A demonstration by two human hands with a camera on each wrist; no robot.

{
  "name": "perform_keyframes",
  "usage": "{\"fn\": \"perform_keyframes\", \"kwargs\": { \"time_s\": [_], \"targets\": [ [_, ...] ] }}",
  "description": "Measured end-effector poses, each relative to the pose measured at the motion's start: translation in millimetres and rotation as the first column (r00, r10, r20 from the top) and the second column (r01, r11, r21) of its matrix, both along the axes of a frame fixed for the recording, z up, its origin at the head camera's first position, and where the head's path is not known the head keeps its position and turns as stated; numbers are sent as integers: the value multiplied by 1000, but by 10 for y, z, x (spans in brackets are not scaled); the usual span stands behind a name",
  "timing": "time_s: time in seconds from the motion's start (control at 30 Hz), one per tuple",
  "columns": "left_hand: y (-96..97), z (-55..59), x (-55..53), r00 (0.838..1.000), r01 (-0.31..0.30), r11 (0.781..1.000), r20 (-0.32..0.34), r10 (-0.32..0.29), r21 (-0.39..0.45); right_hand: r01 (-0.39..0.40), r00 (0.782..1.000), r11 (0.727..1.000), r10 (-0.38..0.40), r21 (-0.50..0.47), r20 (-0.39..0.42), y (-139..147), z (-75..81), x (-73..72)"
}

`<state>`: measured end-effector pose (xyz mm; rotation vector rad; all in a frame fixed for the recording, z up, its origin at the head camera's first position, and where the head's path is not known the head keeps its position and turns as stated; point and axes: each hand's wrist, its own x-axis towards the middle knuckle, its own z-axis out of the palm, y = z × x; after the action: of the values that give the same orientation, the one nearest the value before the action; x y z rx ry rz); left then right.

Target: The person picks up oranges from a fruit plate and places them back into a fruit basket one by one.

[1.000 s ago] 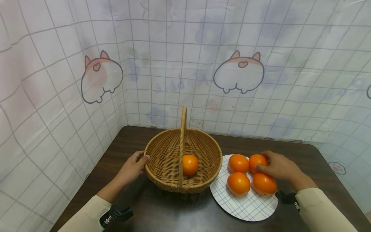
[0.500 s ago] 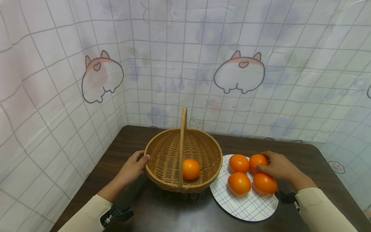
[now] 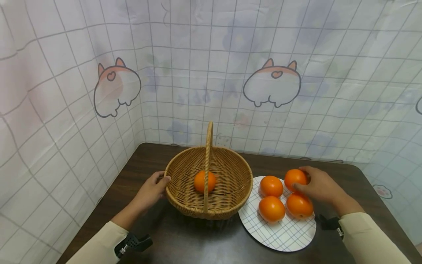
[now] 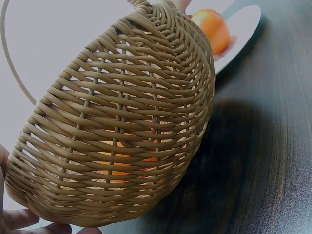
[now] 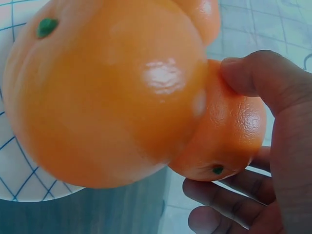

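Note:
A round wicker basket (image 3: 230, 165) with a tall arched handle stands mid-table, one orange (image 3: 201, 182) lying inside it. My left hand (image 3: 152, 190) grips the basket's left rim, thumb over the edge and fingers outside; in the left wrist view its fingertips (image 4: 19, 218) show under the weave (image 4: 117, 112). On the right, my right hand (image 3: 321, 185) holds an orange (image 3: 294, 178) at the back of a plate (image 3: 280, 238), thumb on one side and fingers beneath. The right wrist view shows this held orange (image 5: 234, 126) behind a larger-looking near orange (image 5: 107, 92).
Several other oranges sit on the white checked plate, among them a front left one (image 3: 271, 209), a back left one (image 3: 271, 186) and a front right one (image 3: 299, 205). A dark wood table (image 3: 184, 242) lies beneath. A grid-patterned cloth (image 3: 197, 73) hangs behind and at the sides.
My right hand has raised the back right orange slightly, up and away. The orange in the basket has rolled left behind the handle. My left hand has stayed at the rim.

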<state>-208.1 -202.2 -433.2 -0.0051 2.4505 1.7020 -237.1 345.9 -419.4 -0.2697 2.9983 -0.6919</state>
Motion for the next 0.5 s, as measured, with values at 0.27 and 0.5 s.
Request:
{"fn": "perform_keyframes", "kwargs": {
  "time_s": [0.27, 0.5],
  "targets": [
    [-1, -8, 3, 1000, 0, 1000, 7, 0, 9, -4, 999, 1000, 4, 0, -41, -77, 138, 30],
    [-7, -5, 5, 1000, 0, 1000, 4, 0, 5, -9, 999, 1000, 9, -9, -48, -162, 253, 18]
  ]
}}
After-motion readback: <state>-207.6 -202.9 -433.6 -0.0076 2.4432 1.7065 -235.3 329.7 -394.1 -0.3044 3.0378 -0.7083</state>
